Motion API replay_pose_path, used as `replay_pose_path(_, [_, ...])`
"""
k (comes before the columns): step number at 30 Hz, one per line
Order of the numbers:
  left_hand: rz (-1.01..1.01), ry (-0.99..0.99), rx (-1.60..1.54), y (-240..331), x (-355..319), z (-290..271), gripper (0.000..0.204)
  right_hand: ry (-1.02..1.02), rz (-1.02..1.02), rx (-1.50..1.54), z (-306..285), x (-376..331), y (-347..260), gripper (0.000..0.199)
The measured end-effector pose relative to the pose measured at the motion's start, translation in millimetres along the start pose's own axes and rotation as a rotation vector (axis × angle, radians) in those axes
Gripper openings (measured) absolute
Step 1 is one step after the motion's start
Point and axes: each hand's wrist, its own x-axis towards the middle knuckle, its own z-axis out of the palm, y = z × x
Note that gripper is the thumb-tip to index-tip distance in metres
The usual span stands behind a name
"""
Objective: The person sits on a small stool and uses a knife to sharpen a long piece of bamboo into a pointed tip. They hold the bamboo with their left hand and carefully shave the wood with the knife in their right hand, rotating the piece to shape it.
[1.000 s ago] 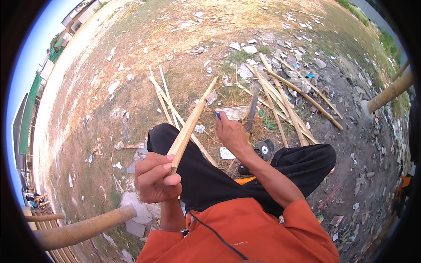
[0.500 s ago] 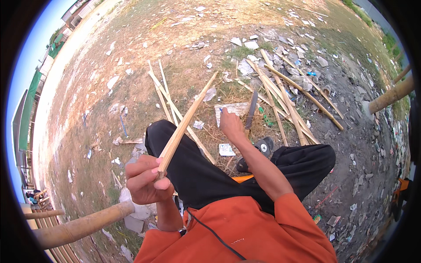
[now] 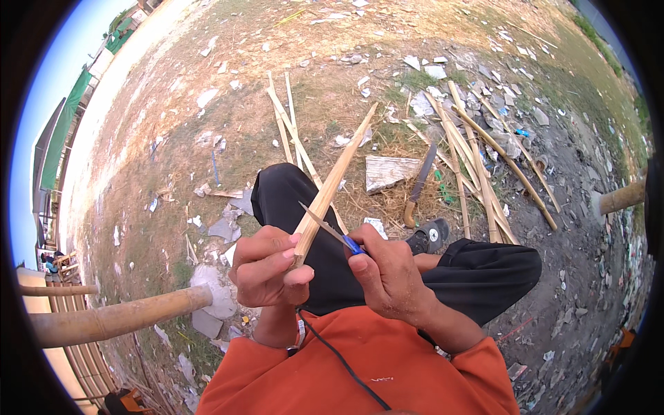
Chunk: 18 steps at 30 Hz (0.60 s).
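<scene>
My left hand (image 3: 270, 266) pinches the lower end of a long split bamboo strip (image 3: 342, 164), which slants up and away to the right and narrows toward its far end. In my right hand (image 3: 391, 277) is a small knife (image 3: 330, 231) with a blue handle. Its thin blade points up to the left and lies across the strip, just beyond my left fingers; whether the edge bites into it I cannot tell. Past my hands a pale wooden block (image 3: 391, 173) rests on the ground. Beside it lies a machete (image 3: 420, 185) with a dark blade and wooden handle.
Several bamboo strips (image 3: 477, 173) are piled at the right, and a few more (image 3: 285, 117) lie crossed at the far left. Thick bamboo poles (image 3: 124, 317) stand out on both sides. Broken tile pieces (image 3: 435, 71) and litter cover the ground. My sandalled foot (image 3: 430, 236) is near the machete.
My right hand has come back from the wooden block, bringing the blue-handled knife up against the bamboo strip. My left hand still holds the strip. The view has shifted a little.
</scene>
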Motion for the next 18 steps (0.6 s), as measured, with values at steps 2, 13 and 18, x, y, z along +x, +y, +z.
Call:
replay_pose_path(2, [0.003,0.003,-0.005,-1,0,-1,0.035,0.029,0.034,-0.153,2,9,5,0.025])
replay_pose_path(13, [0.084,0.050,0.111,-4,2,-8,0.034,0.112,0.086,-0.413,2,16,41,0.025])
replay_pose_path(18, [0.065,-0.004,0.098,-4,2,-5,0.037,0.112,-0.070,-0.278,4,12,33,0.024])
